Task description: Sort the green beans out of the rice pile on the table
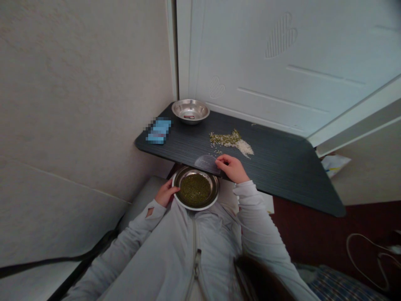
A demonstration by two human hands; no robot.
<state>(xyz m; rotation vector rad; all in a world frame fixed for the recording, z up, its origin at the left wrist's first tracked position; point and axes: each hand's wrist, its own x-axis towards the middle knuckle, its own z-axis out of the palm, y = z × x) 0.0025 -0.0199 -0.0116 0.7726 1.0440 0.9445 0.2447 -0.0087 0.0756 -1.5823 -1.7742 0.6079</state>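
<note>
My left hand (166, 192) grips the left rim of a metal bowl (216, 194), held at my lap below the table's front edge. Green mung beans (196, 190) cover the bowl's bottom, with a few pale grains among them. My right hand (232, 167) pinches the right end of a clear, thin plastic piece (205, 162), which lies at the table edge just above the bowl. Behind it on the table is a pile of mixed green beans and white grains (225, 140), with mostly white rice (245, 147) at its right end.
A second metal bowl (191, 109) stands at the back left of the dark table (282, 167). Near the left edge lies a blue item (159, 131), partly pixelated. A wall (78, 104) rises on the left and a white door (244, 54) behind. A white cable (351, 251) runs over the floor.
</note>
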